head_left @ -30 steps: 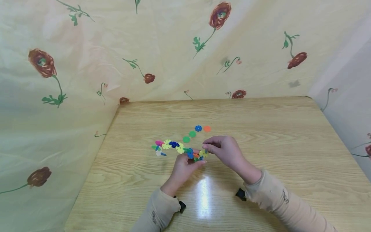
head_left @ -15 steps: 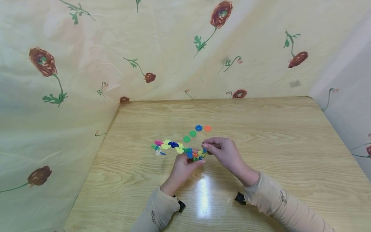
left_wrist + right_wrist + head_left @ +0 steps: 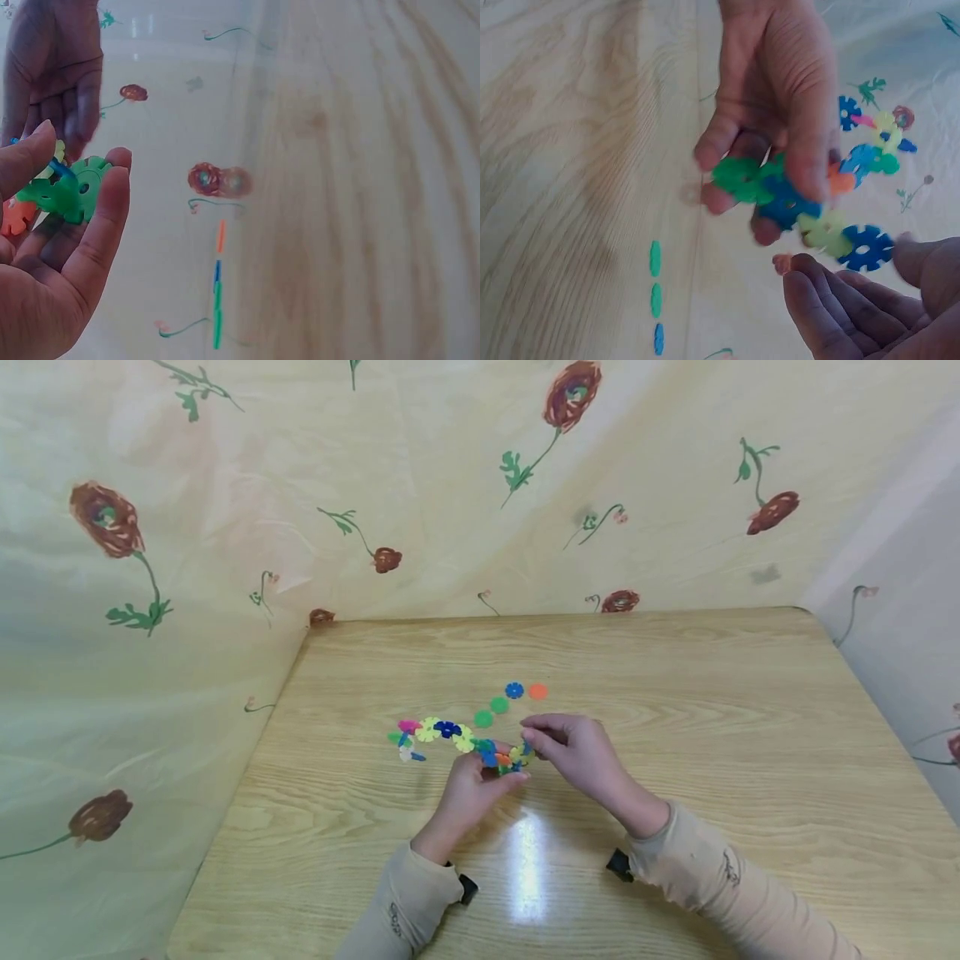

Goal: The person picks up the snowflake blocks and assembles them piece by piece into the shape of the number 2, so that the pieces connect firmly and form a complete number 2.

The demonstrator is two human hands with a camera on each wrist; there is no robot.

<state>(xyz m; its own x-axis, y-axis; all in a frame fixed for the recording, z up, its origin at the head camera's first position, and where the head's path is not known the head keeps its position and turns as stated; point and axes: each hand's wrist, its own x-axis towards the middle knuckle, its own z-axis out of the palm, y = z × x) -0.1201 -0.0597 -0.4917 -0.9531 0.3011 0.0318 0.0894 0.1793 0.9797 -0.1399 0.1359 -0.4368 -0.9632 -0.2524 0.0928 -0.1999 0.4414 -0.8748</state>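
My left hand [image 3: 467, 802] grips a chain of interlocking snowflake discs [image 3: 447, 729] by its near end, above the table. Yellow, dark blue, pink, green and white discs curve away leftward from it. In the left wrist view the thumb and fingers hold a green disc [image 3: 88, 187] of the chain. At the chain's right end, a yellow disc [image 3: 826, 232] is joined to a blue disc [image 3: 866, 248]. My right hand [image 3: 585, 764] pinches that blue disc at its edge, thumb against it in the right wrist view. The fingers partly hide the discs in the head view.
Loose discs lie in a slanting row on the wooden table [image 3: 675, 693] beyond the hands: two green, the nearer green disc [image 3: 483, 718] first, then a blue disc [image 3: 514, 691] and an orange disc [image 3: 537, 692]. A flowered cloth [image 3: 450, 460] hangs behind and at the sides.
The right hand has moved slightly left, and the yellow disc at the chain's end has turned more edge-on. The far end of the chain has shifted a little left.
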